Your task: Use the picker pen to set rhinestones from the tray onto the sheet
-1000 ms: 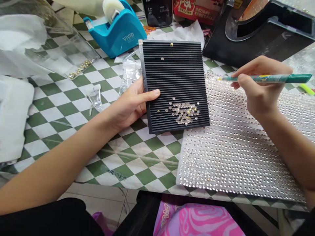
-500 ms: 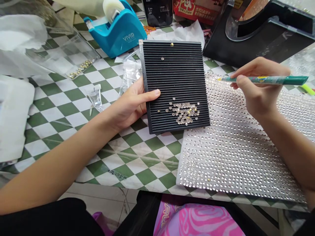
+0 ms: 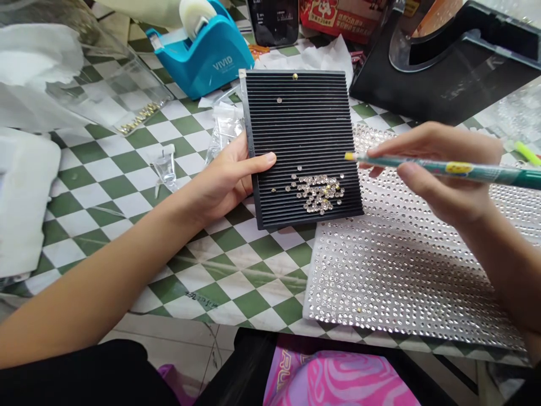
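Note:
My left hand (image 3: 239, 177) is closed on the left edge of a black ridged tray (image 3: 304, 132), its thumb on top and its fingers underneath. Loose clear rhinestones (image 3: 319, 192) lie in a cluster in the tray's lower grooves, a few gold ones among them. My right hand (image 3: 448, 169) pinches a green pen (image 3: 426, 164) with a yellow tip, which points left over the tray's right edge; whether the tip touches anything I cannot tell. Below that hand lies a white sheet (image 3: 406, 282) covered in rows of shiny stones, partly hidden by the tray and my right forearm.
A blue tape dispenser (image 3: 207, 56) and a phone (image 3: 273, 22) stand behind the tray. A black dispenser (image 3: 443, 73) is at the back right. On the left are a clear box (image 3: 139, 90) with gold pieces and a small clear bag (image 3: 164, 166). The checkered cloth (image 3: 177, 282) covers the table.
My right hand has moved left and slightly toward me, bringing the pen's tip from above the stone sheet to over the tray's right edge. The left hand and tray are nearly still.

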The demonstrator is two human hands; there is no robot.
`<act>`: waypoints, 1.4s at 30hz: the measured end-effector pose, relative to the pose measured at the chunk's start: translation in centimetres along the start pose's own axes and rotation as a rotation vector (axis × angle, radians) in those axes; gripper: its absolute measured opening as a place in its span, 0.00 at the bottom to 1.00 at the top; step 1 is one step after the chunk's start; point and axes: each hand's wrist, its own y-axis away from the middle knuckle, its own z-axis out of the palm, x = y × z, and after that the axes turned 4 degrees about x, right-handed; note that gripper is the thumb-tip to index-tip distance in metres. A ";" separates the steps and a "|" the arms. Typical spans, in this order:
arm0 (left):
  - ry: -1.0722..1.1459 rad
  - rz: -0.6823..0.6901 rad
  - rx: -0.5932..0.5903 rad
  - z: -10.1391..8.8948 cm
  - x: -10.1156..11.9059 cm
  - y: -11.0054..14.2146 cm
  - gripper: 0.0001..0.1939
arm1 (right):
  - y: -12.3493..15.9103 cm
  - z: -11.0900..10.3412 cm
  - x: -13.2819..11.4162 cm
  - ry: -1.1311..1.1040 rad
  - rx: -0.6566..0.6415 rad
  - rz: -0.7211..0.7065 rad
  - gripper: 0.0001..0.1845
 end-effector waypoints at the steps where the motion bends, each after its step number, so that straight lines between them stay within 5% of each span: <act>1: -0.001 -0.001 -0.001 0.0 0.0 0.0 0.28 | 0.1 0.1 -0.3 0.036 -0.039 0.000 0.14; 14: -0.018 -0.015 0.011 -0.1 0.0 -0.1 0.31 | 0.3 0.5 -0.3 0.137 -0.127 -0.043 0.14; 24: 0.053 0.008 -0.042 -0.4 -0.1 -0.1 0.29 | 0.4 0.2 0.0 0.040 0.057 0.013 0.15; 29: 0.035 0.019 -0.057 -0.6 -0.3 -0.3 0.33 | 0.4 0.1 0.0 0.070 -0.046 -0.017 0.12; 42: 0.072 0.021 -0.071 -0.6 -0.2 -0.2 0.30 | 0.3 0.2 0.2 0.108 -0.043 -0.048 0.10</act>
